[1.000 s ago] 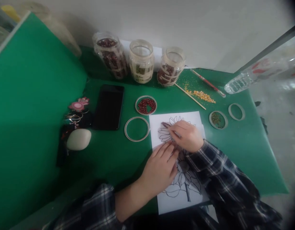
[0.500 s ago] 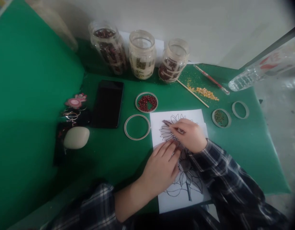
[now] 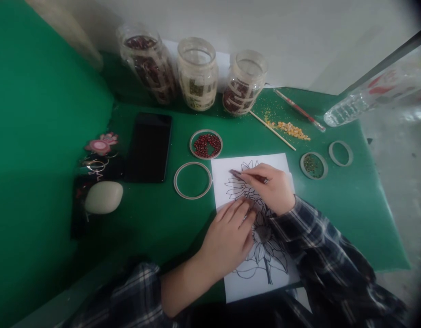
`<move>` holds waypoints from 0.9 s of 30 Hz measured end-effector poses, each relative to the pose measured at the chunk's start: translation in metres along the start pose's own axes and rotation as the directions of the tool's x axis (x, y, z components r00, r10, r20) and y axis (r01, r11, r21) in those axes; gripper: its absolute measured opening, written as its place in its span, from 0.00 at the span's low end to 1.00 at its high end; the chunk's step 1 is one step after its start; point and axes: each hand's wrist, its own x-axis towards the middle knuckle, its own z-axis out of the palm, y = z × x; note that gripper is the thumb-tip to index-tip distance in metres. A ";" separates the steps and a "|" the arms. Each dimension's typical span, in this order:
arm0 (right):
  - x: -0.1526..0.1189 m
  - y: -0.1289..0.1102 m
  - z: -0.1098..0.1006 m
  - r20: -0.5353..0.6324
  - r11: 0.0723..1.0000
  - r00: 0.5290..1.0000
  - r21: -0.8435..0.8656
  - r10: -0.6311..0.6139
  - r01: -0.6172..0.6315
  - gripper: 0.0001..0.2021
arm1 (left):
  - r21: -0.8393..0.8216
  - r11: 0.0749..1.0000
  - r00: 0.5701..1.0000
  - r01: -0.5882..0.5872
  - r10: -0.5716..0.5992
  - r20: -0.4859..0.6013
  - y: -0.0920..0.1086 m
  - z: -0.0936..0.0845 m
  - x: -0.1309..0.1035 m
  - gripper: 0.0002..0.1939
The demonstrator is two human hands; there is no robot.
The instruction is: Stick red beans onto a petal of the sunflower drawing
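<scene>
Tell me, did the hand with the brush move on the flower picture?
Hardly. The right hand holds the brush over the same top petals of the flower drawing; only the camera shifted.

Jars (image 3: 197, 73) behind phone (image 3: 148, 146), lids (image 3: 206, 144) left of paper (image 3: 281, 282)

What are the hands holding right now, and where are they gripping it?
The right hand pinches a brush mid-handle. The left hand holds nothing, resting flat on the flower drawing.

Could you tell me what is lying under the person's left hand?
The left hand lies flat on the flower drawing sheet; the petals beneath it are covered.
</scene>
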 end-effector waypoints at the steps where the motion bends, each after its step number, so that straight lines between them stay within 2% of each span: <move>1: 0.000 0.000 0.001 0.008 1.000 1.000 0.000 -0.007 0.007 0.04 | 0.005 1.000 1.000 0.000 0.000 -0.001 0.000 0.000 0.000 0.21; 10: -0.003 0.004 0.011 0.001 0.999 1.000 -0.025 -0.028 0.028 0.04 | 0.005 1.000 1.000 0.005 -0.005 -0.009 0.000 0.000 0.000 0.20; 20: -0.005 0.003 0.015 -0.012 1.000 1.000 0.020 0.019 -0.019 0.02 | -0.004 1.000 1.000 0.006 -0.006 0.005 0.000 0.000 -0.001 0.22; 27: -0.003 0.006 0.007 0.036 0.979 0.997 0.190 0.075 -0.080 0.03 | 0.012 1.000 1.000 -0.002 0.002 -0.019 -0.001 0.002 -0.001 0.21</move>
